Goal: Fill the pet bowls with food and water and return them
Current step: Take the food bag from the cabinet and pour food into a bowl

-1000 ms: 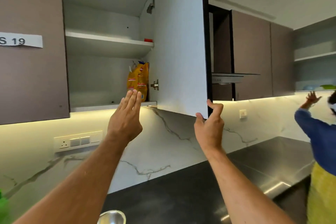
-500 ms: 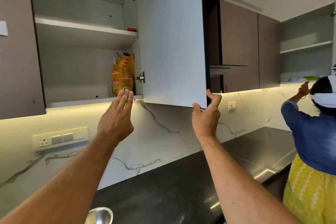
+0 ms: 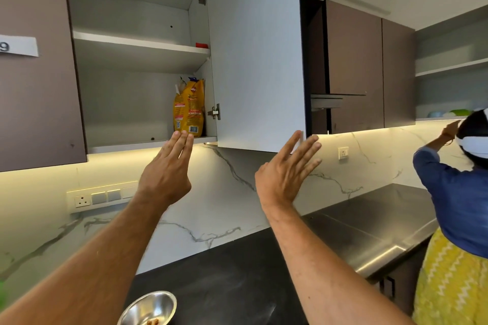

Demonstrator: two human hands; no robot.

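A: Since the earlier frame, the lower corner of the cabinet door [image 3: 258, 55] had been let go by the right hand [image 3: 285, 174]; its fingers were now spread and straight, and nothing was held. The door had been left swung wide.

B: And the left hand [image 3: 166, 177]?

A: It was raised with fingers straight and together, the tips just below the front edge of the bottom shelf [image 3: 148, 144]. Nothing was gripped by it either. The yellow food bag [image 3: 188, 108] was stood upright at the right end of that shelf, against the cabinet's side wall, just above those fingertips.

B: Which step was judged to be in hand?

A: Most likely the food step. A steel bowl [image 3: 148, 309] was seen at the near edge of the bench [image 3: 237, 280], with a few brown pieces in it that could have been food. Whether the bag was being fetched or had just been put back could not be told.

B: What would be called for next?

A: If more food was wanted, the bag would have to be grasped around its middle and lifted clear of the shelf lip. Otherwise the door would need pushing shut, and water would remain to be dealt with.
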